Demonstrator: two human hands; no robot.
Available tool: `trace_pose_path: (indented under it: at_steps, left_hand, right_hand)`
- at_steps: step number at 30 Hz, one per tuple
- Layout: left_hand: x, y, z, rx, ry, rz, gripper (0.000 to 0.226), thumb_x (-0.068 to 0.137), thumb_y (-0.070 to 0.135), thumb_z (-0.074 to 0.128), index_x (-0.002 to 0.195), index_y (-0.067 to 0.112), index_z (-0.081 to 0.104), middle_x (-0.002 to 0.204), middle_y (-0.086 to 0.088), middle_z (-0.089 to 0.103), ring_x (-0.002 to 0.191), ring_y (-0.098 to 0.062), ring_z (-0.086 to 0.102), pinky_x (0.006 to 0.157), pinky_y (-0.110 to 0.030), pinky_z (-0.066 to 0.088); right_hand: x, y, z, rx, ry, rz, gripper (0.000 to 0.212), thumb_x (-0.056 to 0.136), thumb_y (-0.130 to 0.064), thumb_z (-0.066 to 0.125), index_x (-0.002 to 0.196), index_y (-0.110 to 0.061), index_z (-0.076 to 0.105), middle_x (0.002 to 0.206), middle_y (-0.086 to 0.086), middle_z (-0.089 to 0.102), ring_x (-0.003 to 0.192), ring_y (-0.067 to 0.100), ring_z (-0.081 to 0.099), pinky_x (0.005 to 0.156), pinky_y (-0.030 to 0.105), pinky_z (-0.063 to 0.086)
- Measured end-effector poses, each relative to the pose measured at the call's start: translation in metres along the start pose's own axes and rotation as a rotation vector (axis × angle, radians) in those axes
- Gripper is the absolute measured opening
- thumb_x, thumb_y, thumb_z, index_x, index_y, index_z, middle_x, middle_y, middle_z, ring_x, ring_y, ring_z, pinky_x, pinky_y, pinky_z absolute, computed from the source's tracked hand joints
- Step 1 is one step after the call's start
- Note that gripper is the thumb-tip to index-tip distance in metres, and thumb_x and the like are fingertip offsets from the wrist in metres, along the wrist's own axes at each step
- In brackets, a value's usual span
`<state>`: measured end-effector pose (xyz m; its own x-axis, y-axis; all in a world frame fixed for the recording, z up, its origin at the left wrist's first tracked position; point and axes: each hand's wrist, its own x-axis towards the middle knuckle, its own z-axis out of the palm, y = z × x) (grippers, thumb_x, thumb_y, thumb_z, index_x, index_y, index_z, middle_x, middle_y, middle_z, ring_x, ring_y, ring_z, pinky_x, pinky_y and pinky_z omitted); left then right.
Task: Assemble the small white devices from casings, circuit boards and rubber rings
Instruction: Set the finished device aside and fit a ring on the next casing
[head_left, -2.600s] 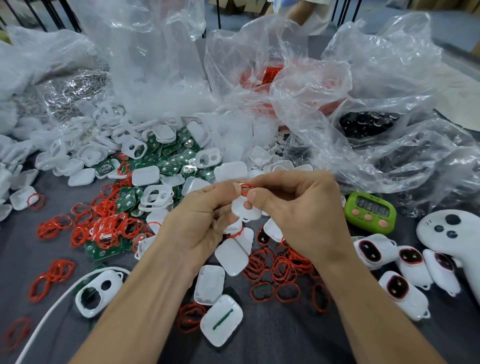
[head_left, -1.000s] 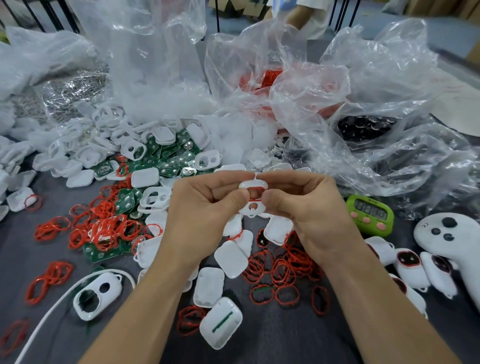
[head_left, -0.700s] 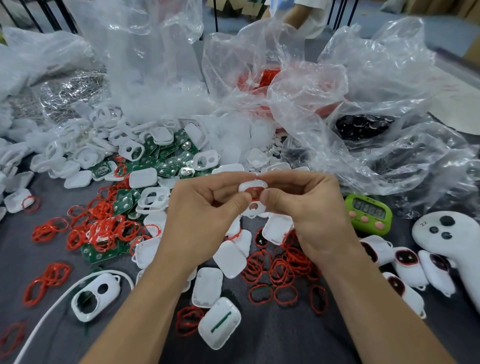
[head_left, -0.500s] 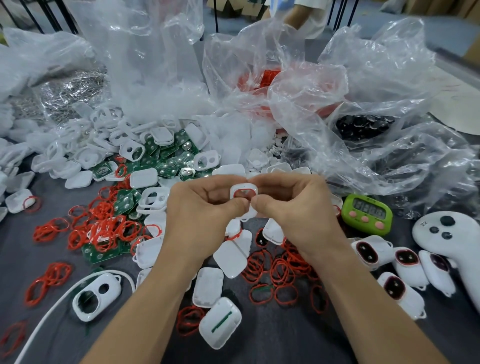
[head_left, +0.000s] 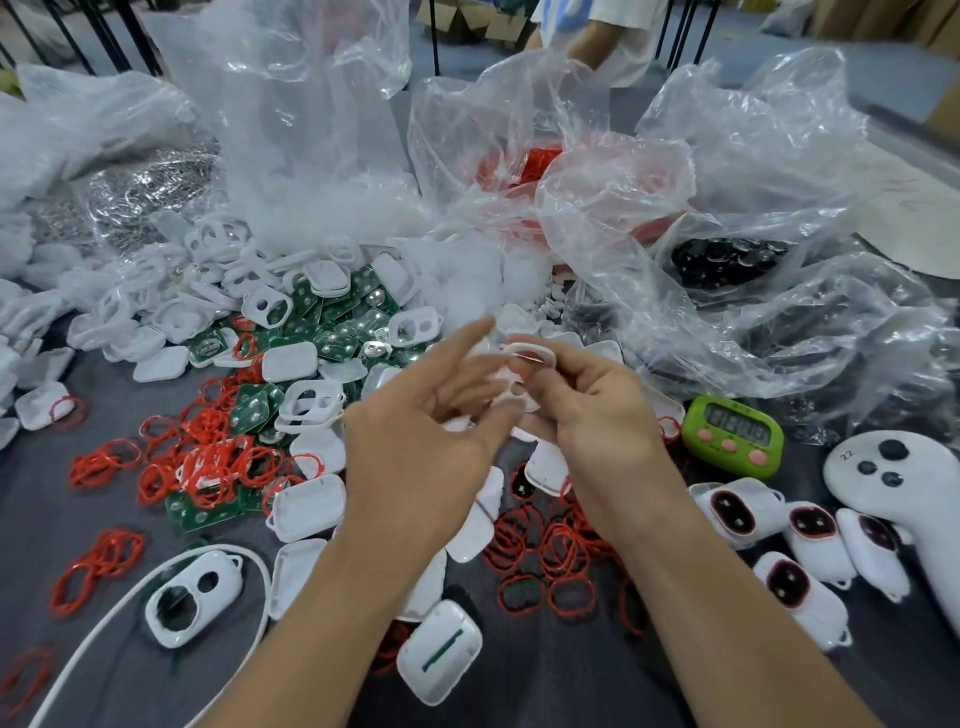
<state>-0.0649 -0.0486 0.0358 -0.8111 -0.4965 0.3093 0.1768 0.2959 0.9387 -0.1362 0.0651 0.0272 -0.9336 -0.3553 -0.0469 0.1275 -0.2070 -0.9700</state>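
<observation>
Since half a second ago our left hand (head_left: 415, 452) has let go of the white casing (head_left: 531, 354) and drawn back towards us; both hands pinched it then.

Item, left hand: fingers spread and blurred, holding nothing, just beside the right.
Item, right hand (head_left: 592, 415): thumb and fingertips pinch the white casing, raised above the table (head_left: 104, 519) at the centre of our view. We see red at the casing's opening, but cannot tell whether a ring is seated there.
Item, rubber rings (head_left: 545, 556): red, loose, scattered under and below our right wrist; a second heap (head_left: 208, 462) lies to the left, tangled over boards.
Item, circuit boards (head_left: 337, 332): green, heaped beyond the left hand among casings.
Item, casing pile (head_left: 171, 306): white shells and frames, far left to centre.
Item, two-hole casing front (head_left: 192, 597): near left, inside the loop of a white cable (head_left: 104, 623).
Item, assembled devices (head_left: 737, 512): white with dark windows, grouped at the right.
Item, timer (head_left: 732, 436): green, pink buttons, just beyond those devices.
Item, controller (head_left: 904, 478): white, far right.
Item, plastic bags (head_left: 675, 234): clear, crumpled, across the back.
</observation>
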Motion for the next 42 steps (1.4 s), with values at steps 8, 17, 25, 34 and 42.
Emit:
trace_pose_path:
  at_steps: [8,17,25,34,42]
  left_hand:
    - [0.009,0.002,-0.007,-0.078,-0.109,-0.181,0.025,0.087,0.016,0.077,0.096,0.039,0.082,0.088,0.01,0.08,0.087,-0.007,0.077,0.073,-0.024,0.058]
    - [0.02,0.002,-0.012,-0.367,-0.005,-0.487,0.03,0.095,0.014,0.065,0.072,0.019,0.083,0.081,-0.008,0.079,0.074,-0.02,0.075,0.062,-0.03,0.062]
    - [0.045,-0.004,-0.049,-0.747,0.069,-0.764,0.031,0.104,0.02,0.055,0.092,-0.004,0.071,0.062,-0.006,0.067,0.049,-0.007,0.063,0.046,-0.015,0.054]
    - [0.059,-0.013,-0.08,-0.828,0.032,-0.675,0.019,0.103,0.011,0.052,0.084,0.008,0.056,0.058,0.0,0.055,0.037,-0.002,0.036,0.033,-0.012,0.028]
    - [0.063,-0.017,-0.095,-1.112,0.067,-0.715,0.016,0.106,0.009,0.045,0.095,0.004,0.055,0.068,-0.008,0.067,0.04,-0.005,0.05,0.034,-0.009,0.036]
  right_hand:
    - [-0.001,-0.006,-0.003,0.039,0.029,0.064,0.008,0.096,-0.005,0.068,0.093,-0.005,0.075,0.069,0.002,0.075,0.062,0.014,0.073,0.061,0.028,0.062]
    - [-0.006,-0.011,0.0,-0.255,-0.115,-0.104,0.006,0.088,-0.032,0.081,0.087,-0.027,0.084,0.083,0.0,0.08,0.077,0.017,0.079,0.066,0.022,0.061]
    - [-0.002,-0.009,-0.007,-0.909,0.014,-0.188,0.017,0.087,-0.019,0.073,0.096,-0.031,0.082,0.085,-0.02,0.078,0.08,-0.009,0.068,0.07,0.002,0.048]
    - [0.024,-0.01,0.052,-1.191,-0.12,-0.213,0.028,0.09,-0.007,0.064,0.102,-0.026,0.082,0.098,-0.004,0.079,0.09,0.016,0.07,0.084,0.022,0.052]
    - [0.074,-0.007,0.107,-1.336,-0.139,-0.262,0.029,0.088,-0.009,0.065,0.102,-0.028,0.081,0.105,0.004,0.076,0.098,0.024,0.068,0.085,0.027,0.052]
